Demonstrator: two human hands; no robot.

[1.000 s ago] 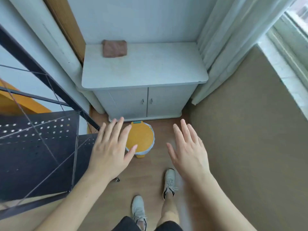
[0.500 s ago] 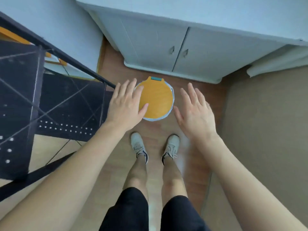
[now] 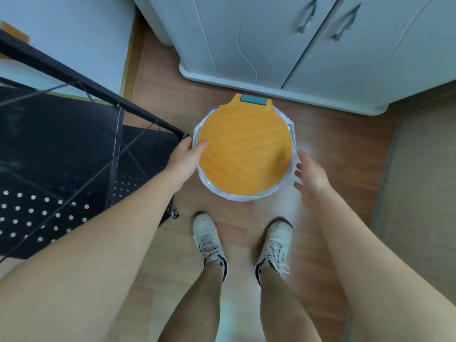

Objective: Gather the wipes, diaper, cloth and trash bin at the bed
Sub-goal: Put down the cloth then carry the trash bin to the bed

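Note:
The trash bin (image 3: 244,149) stands on the wooden floor in front of me, seen from above: a round orange lid with a teal tab at its far edge and a white bag liner showing around the rim. My left hand (image 3: 183,159) holds the bin's left side, with the thumb over the lid's edge and the fingers hidden below the rim. My right hand (image 3: 311,178) is blurred, with its fingers spread just off the bin's right side by the liner. No wipes, diaper or cloth are in view.
A pale cabinet (image 3: 271,40) with two doors stands right behind the bin. A black metal rack (image 3: 61,144) reaches almost to the bin on the left. A beige surface (image 3: 424,169) borders the floor on the right. My shoes (image 3: 209,240) stand just short of the bin.
I have bent lower and closer to the bin. Both hands dropped from above the lid to its sides, and the left hand has taken hold of the rim.

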